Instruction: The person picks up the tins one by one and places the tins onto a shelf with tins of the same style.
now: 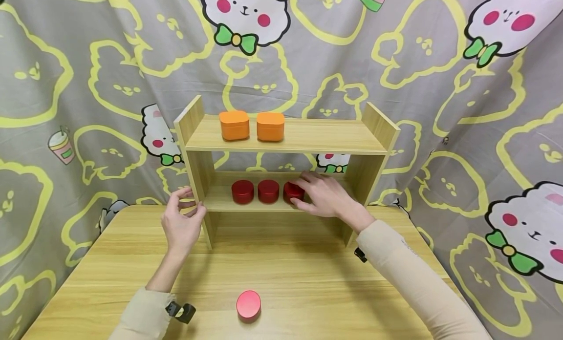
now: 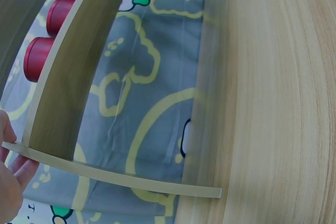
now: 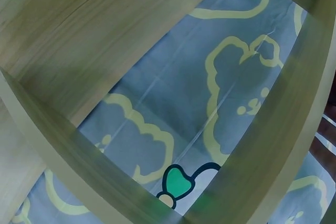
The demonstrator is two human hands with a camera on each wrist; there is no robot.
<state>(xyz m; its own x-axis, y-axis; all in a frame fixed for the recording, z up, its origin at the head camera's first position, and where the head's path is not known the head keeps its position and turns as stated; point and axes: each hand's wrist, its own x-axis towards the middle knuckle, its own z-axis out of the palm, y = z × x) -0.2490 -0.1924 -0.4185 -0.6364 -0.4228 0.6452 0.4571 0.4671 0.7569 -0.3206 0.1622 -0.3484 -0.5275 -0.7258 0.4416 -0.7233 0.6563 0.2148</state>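
Observation:
A wooden two-tier shelf [image 1: 325,133] stands on the table. My left hand [image 1: 182,223] holds its left side panel [image 2: 121,178], thumb on one face and fingers on the other, as the left wrist view shows. On the middle board, three dark red round tins [image 1: 268,191] sit in a row. My right hand [image 1: 325,196] grips the rightmost red tin [image 1: 292,193], fingers over its top and right side and thumb at its front. In the right wrist view only some dark fingers [image 3: 326,135] show at the right edge, past the board.
Two orange rounded boxes [image 1: 235,126] stand side by side on the top board, toward the left. A lighter red round tin [image 1: 249,305] rests on the wooden table [image 1: 303,291] near the front. Behind hangs a grey patterned curtain [image 1: 330,61].

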